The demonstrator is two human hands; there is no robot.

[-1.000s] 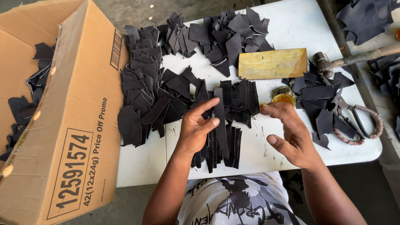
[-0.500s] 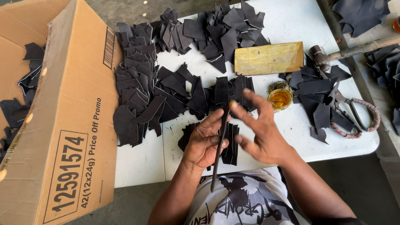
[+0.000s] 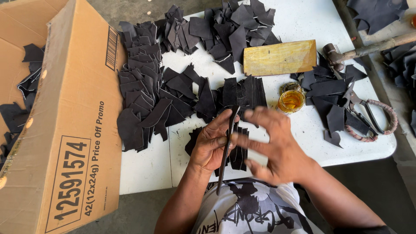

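Seen from above, a person stands at a white bench [image 3: 303, 26] covered in dark cut leather pieces. Their left hand [image 3: 211, 145] is closed on a thin stack of dark leather pieces [image 3: 227, 143], held on edge so it reads as a narrow black strip running from the fingertips down toward the person's shirt. The right hand [image 3: 277, 145] hovers just beside it with fingers spread apart and blurred, its fingertips at the stack's face, gripping nothing.

The pieces look light, thin and floppy, matte rather than slippery, and not fragile. A lone piece would likely droop; pressed together as a stack they hold straighter. Pinching across the flat faces near the middle, thumb on one side and fingers on the other, seems the surest hold.

Under the hands lies a small pile of similar pieces [image 3: 238, 156]. Bigger heaps [image 3: 147, 95] spread across the bench. A yellow wooden block [image 3: 279, 57], a small jar of amber liquid [image 3: 291, 99], a hammer [image 3: 359, 48] and wrapped-handle shears [image 3: 372, 117] sit to the right. A large cardboard box [image 3: 65, 130] stands at the left.
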